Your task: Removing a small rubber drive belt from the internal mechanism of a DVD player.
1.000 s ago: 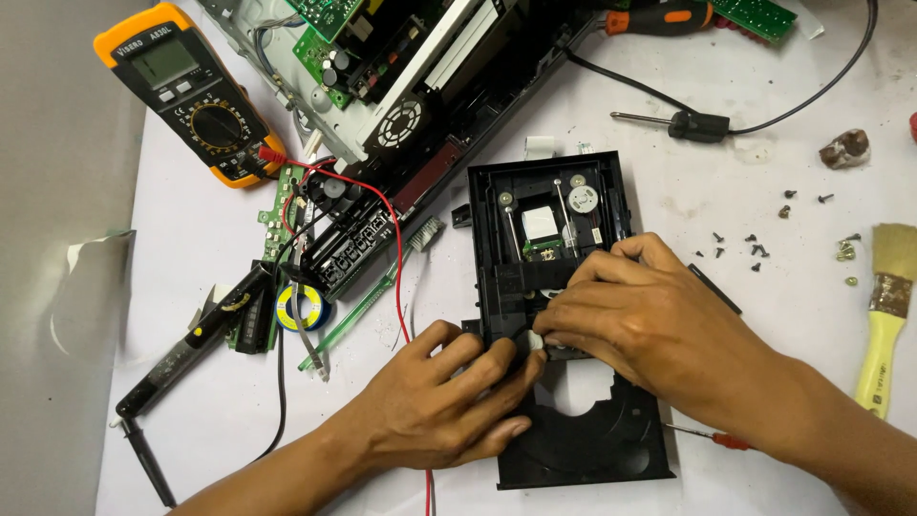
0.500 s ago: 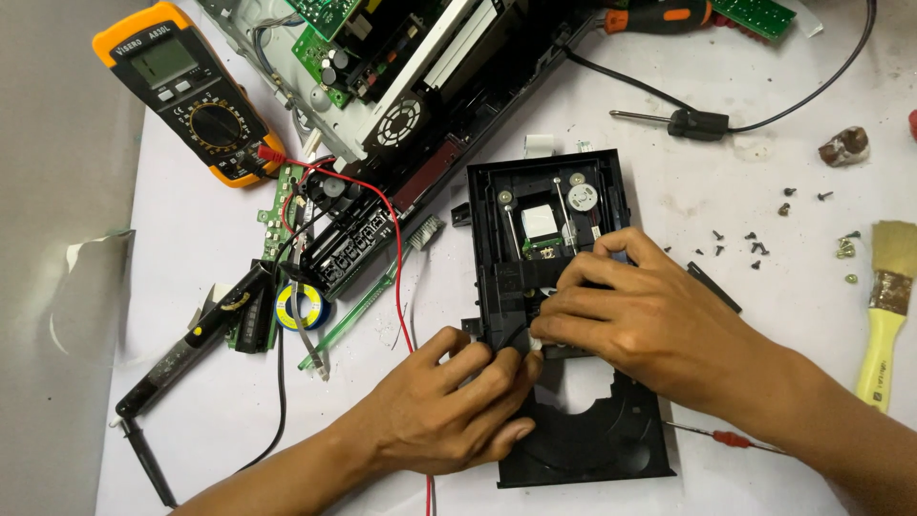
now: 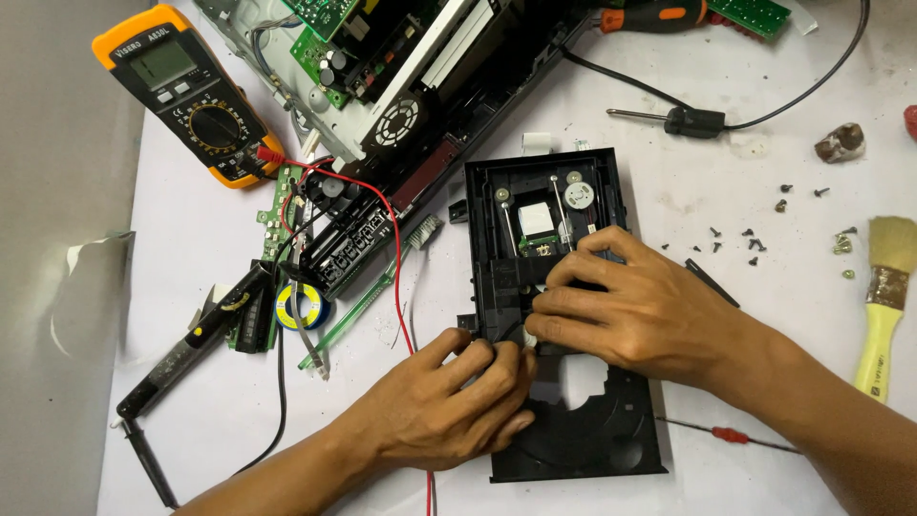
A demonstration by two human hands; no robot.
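A black plastic disc-drive mechanism (image 3: 573, 420) lies flat on the white sheet in the middle, its laser sled and small round motor showing at the far end. My left hand (image 3: 449, 411) grips the drive's left edge, fingers curled over it. My right hand (image 3: 640, 311) lies across the middle of the drive, fingertips pinching a small part at the left side of the frame. What the fingertips hold is hidden.
An opened player chassis (image 3: 411, 86) with circuit boards lies at the back. An orange multimeter (image 3: 191, 96) with red lead, a soldering iron (image 3: 191, 339), a solder reel (image 3: 303, 306), loose screws (image 3: 750, 239), a paintbrush (image 3: 888, 296) and screwdrivers (image 3: 726, 435) surround the drive.
My right hand has shifted slightly left and down along the drive's middle; my left hand's fingers have tightened on the left edge. The drive has stayed put.
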